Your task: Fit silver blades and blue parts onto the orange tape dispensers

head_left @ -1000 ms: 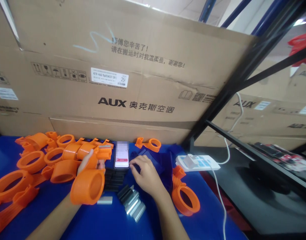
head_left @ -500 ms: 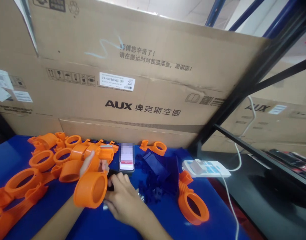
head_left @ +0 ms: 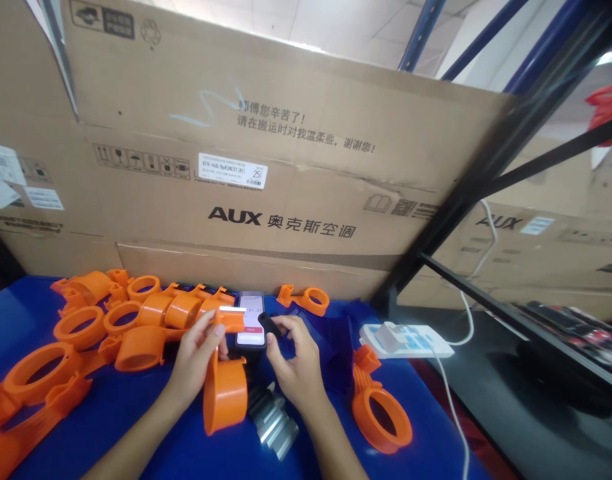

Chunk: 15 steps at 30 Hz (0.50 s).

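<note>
At seven o'clock the orange holder [head_left: 230, 397] looks like smooth, faintly glossy plastic; the small black piece [head_left: 269, 325] looks matt. Silvery pieces [head_left: 277, 427] towards six look like shiny metal; the carton [head_left: 306, 180] at twelve is dull brown cardboard.

Plain orange ringed piece [head_left: 227, 397], black part [head_left: 269, 325], solid blue tabletop [head_left: 181, 453], silvery metal pieces [head_left: 276, 425], brown carton [head_left: 296, 183] with black lettering

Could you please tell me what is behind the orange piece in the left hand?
Behind the orange piece, the phone and blue surface show in part. Its upper end covers some of the phone's left side; anything else there cannot be seen.
</note>
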Each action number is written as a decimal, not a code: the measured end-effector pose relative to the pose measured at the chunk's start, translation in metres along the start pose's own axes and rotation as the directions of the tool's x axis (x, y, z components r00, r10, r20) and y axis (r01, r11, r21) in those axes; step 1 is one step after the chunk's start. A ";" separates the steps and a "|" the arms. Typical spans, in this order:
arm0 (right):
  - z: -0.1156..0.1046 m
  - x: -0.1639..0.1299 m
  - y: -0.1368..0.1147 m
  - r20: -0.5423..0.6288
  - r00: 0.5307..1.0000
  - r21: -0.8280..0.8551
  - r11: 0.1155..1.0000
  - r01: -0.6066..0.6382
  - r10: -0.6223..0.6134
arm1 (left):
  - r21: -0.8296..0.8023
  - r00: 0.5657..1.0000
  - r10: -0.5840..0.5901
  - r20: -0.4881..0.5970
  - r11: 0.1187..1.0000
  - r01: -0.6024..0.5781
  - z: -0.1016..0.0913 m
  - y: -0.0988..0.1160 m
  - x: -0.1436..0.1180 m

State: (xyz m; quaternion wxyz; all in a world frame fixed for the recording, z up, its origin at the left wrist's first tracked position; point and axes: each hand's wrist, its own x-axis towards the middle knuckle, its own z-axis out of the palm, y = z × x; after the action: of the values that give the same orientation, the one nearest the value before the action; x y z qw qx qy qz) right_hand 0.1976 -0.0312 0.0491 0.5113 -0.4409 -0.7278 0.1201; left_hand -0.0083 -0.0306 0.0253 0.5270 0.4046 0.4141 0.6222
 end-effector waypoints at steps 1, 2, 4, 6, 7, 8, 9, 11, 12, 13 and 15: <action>0.000 -0.001 -0.001 -0.006 1.000 0.004 1.000 0.014 -0.014 | 0.055 1.000 0.019 0.022 0.998 -0.020 0.001 -0.003 -0.001; 0.001 -0.002 -0.001 -0.005 0.999 0.005 0.999 0.032 -0.032 | 0.097 0.998 0.029 0.048 0.995 -0.033 0.002 -0.005 -0.001; 0.003 -0.004 -0.001 0.015 0.998 0.006 0.998 0.069 -0.069 | 0.143 0.995 0.032 0.094 0.989 -0.045 0.002 -0.008 -0.002; 0.004 -0.005 -0.001 0.039 0.995 0.006 0.996 0.089 -0.090 | 0.169 0.989 0.024 0.147 0.984 -0.049 0.002 -0.007 -0.004; 0.005 -0.006 0.000 0.050 0.994 0.006 0.996 0.094 -0.094 | 0.182 0.984 0.018 0.179 0.982 -0.051 0.002 -0.007 -0.005; 0.005 -0.007 0.000 0.061 0.993 0.006 0.995 0.099 -0.099 | 0.193 0.977 0.011 0.211 0.980 -0.052 0.003 -0.006 -0.007; 0.005 -0.007 0.000 0.074 0.992 0.003 0.995 0.105 -0.104 | 0.201 0.971 0.003 0.240 0.978 -0.052 0.003 -0.005 -0.008; 0.005 -0.007 0.001 0.094 0.988 -0.014 0.992 0.122 -0.120 | 0.208 0.960 -0.010 0.280 0.977 -0.050 0.004 -0.004 -0.010; 0.005 -0.007 0.001 0.104 0.986 -0.026 0.991 0.132 -0.129 | 0.211 0.957 -0.010 0.289 0.976 -0.054 0.005 -0.004 -0.011; 0.005 -0.007 0.001 0.115 0.984 -0.039 0.989 0.143 -0.137 | 0.216 0.956 -0.002 0.294 0.974 -0.064 0.005 -0.004 -0.012; 0.005 -0.007 0.002 0.145 0.978 -0.057 0.985 0.161 -0.151 | 0.235 0.954 0.030 0.298 0.967 -0.104 0.006 -0.004 -0.012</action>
State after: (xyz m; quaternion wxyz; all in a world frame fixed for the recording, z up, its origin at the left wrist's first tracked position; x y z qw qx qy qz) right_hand 0.1947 -0.0342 0.0412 0.4514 -0.3903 -0.7979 0.0852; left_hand -0.0003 -0.0420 0.0226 0.5061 0.5683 0.3922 0.5168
